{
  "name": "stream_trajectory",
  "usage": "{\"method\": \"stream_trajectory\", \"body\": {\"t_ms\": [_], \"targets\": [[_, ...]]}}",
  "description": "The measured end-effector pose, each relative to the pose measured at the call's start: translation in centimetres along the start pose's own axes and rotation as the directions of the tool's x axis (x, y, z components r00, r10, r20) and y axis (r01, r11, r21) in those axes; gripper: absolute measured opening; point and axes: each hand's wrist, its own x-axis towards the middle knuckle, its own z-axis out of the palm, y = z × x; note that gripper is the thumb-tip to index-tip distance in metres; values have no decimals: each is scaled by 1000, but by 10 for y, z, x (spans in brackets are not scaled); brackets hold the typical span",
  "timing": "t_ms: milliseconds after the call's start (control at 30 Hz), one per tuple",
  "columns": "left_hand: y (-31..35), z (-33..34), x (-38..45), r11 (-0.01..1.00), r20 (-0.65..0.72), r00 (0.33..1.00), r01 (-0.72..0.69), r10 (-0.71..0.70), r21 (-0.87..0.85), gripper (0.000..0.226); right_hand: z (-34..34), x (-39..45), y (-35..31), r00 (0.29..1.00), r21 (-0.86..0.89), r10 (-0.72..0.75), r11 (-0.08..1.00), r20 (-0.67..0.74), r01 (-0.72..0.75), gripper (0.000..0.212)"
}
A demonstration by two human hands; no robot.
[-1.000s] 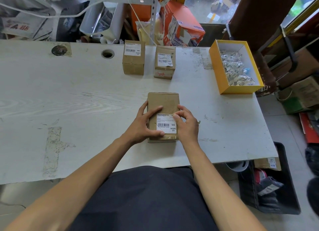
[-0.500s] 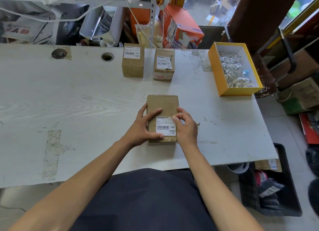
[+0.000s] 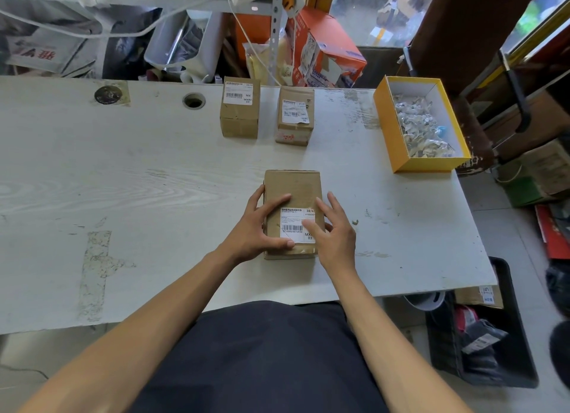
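Note:
A brown cardboard box (image 3: 293, 187) lies flat on the white table (image 3: 138, 181) in front of me, with a white barcode label (image 3: 293, 226) on its near half. My left hand (image 3: 253, 227) rests over the box's left edge, index finger and thumb lying straight on its top. My right hand (image 3: 336, 233) hovers at the box's right edge with fingers spread and straight. Its thumb touches the label.
Two smaller labelled cardboard boxes (image 3: 240, 116) (image 3: 295, 119) stand near the table's far edge. An open yellow box (image 3: 388, 128) with crumpled scraps inside sits at the far right. Clutter lines the wall behind the table. A black crate (image 3: 509, 351) stands on the floor at right.
My right hand's fingers, curled at the label's right edge before, have straightened and spread. The left hand and the box stay in place.

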Motion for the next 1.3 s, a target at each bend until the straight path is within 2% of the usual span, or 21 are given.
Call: {"method": "stream_trajectory", "body": {"t_ms": [67, 200, 300, 400, 467, 767, 1033, 1300], "targets": [[0, 0, 0, 1000, -1, 1000, 1, -1, -1, 94, 2, -2, 1, 999, 46, 25, 999, -39, -23, 40], [2, 0, -1, 1000, 0, 1000, 6, -6, 10, 95, 4, 0, -4, 985, 263, 147, 958, -91, -118, 18], [3, -1, 0, 1000, 1, 1000, 9, -9, -2, 95, 4, 2, -9, 989, 156, 94, 985, -114, -76, 7], [2, -1, 0, 1000, -2, 1000, 8, -8, -5, 95, 7, 0, -5, 994, 22, -20, 999, -110, 22, 10], [2, -1, -1, 1000, -2, 1000, 8, -8, -4, 95, 7, 1, -2, 996, 5, -34, 999, -87, 34, 10], [1, -1, -1, 1000, 1, 1000, 13, -13, 1, 94, 7, 1, -2, 996, 180, 78, 981, -43, -70, 18], [1, -1, -1, 1000, 0, 1000, 9, -9, 7, 93, 2, 2, -9, 994, 181, 105, 978, -18, -100, 16], [2, 0, -1, 1000, 3, 1000, 1, -1, 11, 93, -1, 0, -15, 993, 275, 117, 956, -23, -106, 19]]}}
